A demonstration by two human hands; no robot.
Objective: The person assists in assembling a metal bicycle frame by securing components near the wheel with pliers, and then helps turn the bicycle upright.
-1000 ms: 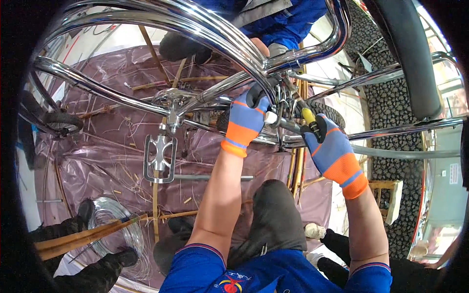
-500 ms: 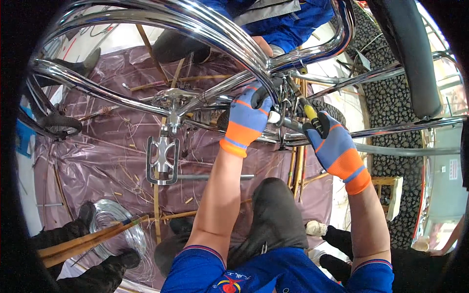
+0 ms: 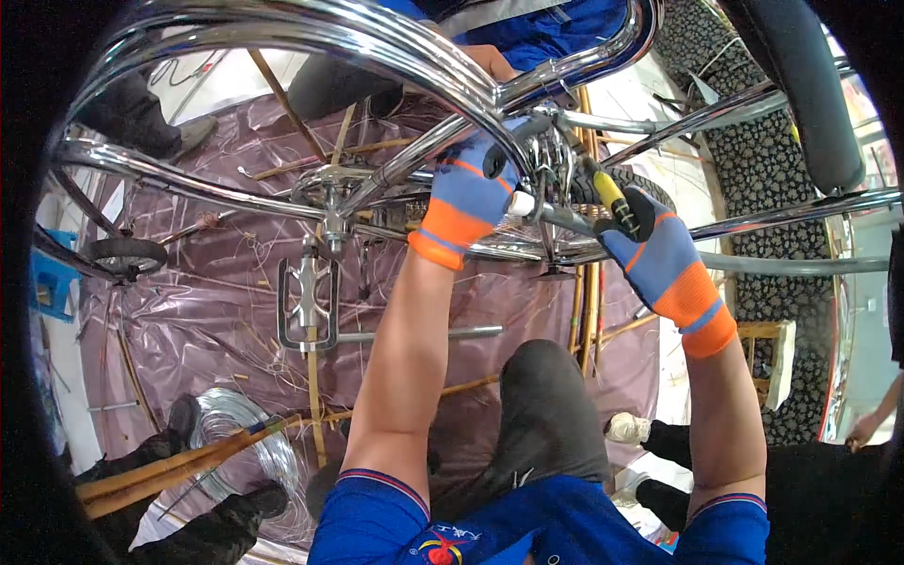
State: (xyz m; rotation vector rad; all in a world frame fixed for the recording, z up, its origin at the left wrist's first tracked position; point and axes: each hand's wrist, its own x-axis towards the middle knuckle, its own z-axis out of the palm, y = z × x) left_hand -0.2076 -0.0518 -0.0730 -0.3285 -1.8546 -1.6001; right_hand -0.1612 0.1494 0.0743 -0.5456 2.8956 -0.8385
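My left hand (image 3: pixel 471 193), in a blue and orange glove, is closed at a joint of the chrome tube frame (image 3: pixel 424 155). Its fingertips are partly hidden by the tubes, so what they grip cannot be made out. Beside that hand, a white-ended grey tube (image 3: pixel 524 204) runs rightward. My right hand (image 3: pixel 654 245), gloved alike, is wrapped round a tool with a yellow-and-black handle (image 3: pixel 612 195). The tool's narrow end points up and left, among brackets and cables (image 3: pixel 551 155) at the joint. Its exact kind is unclear.
A pedal (image 3: pixel 309 299) hangs left of my left forearm. Coiled wire (image 3: pixel 247 428) and bamboo strips (image 3: pixel 179 471) lie lower left on a purple sheet (image 3: pixel 207 330). Another person's hand (image 3: pixel 490 61) is beyond the frame. A black padded bar (image 3: pixel 810 94) juts in at upper right.
The whole view has shifted slightly. Against the frame, my right hand and the tool sit a little farther right; both hands keep the same closed grips near the joint.
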